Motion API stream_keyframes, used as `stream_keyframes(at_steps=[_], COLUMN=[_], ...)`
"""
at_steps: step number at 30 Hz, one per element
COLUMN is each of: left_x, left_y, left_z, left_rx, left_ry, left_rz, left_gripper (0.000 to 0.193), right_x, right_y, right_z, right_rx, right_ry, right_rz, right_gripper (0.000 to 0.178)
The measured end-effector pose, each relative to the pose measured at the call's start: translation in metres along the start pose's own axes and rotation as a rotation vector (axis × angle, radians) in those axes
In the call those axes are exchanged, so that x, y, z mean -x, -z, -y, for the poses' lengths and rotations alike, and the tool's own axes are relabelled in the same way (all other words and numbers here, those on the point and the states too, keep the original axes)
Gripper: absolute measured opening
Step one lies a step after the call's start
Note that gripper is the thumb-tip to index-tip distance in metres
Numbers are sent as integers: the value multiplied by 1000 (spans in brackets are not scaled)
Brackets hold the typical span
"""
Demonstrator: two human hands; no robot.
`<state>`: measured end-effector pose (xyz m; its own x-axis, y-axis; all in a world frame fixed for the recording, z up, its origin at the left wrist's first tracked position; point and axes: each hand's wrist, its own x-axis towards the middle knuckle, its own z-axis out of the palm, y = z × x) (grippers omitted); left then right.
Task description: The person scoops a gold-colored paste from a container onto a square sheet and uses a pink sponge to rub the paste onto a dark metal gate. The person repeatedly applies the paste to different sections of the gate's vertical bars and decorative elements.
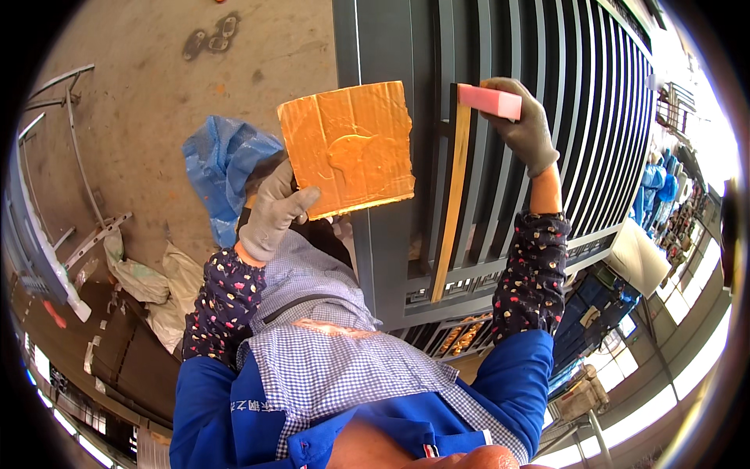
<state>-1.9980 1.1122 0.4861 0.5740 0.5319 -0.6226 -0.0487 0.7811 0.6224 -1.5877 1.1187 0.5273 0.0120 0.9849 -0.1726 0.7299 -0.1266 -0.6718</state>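
Note:
My left hand (275, 213), in a grey work glove, grips the lower left corner of a square piece of cardboard (383, 117). Gold colour coats the cardboard, with a thick wet-looking smear (344, 155) in its middle. Also gloved in grey, my right hand (528, 131) is closed around a pink sponge block (491, 102). The sponge's left end meets the top of a gold stripe (451, 199) along one bar of a dark grey metal gate (386, 270); whether it presses there I cannot tell. The other bars in view are dark grey.
Blue plastic sheeting (223, 164) lies left of the cardboard, on the concrete floor (148, 86). Pale sacks (156, 285) and metal frames (78, 148) stand farther left. At the right are a cream roll (642, 256) and cluttered goods (660, 184).

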Motion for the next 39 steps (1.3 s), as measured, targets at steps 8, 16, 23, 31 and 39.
stream_keyframes(at_steps=[8, 16, 23, 31, 39], left_x=[3, 5, 5, 12, 14], left_y=[-1, -2, -2, 1, -1], left_z=[-1, 0, -2, 3, 0], left_rx=[5, -24, -31, -40, -112], left_ry=[21, -12, -18, 3, 22], left_rz=[-9, -50, -29, -10, -3], left_gripper=[56, 56, 55, 56, 63], right_x=[83, 26, -2, 85, 51], right_y=[-5, -6, -8, -10, -10], right_z=[15, 10, -1, 24, 12], right_rx=[4, -17, 16, 115, 7], right_ry=[-70, 34, 47, -2, -57], right_rz=[223, -90, -12, 246, -85], right_gripper=[35, 34, 34, 38, 31])
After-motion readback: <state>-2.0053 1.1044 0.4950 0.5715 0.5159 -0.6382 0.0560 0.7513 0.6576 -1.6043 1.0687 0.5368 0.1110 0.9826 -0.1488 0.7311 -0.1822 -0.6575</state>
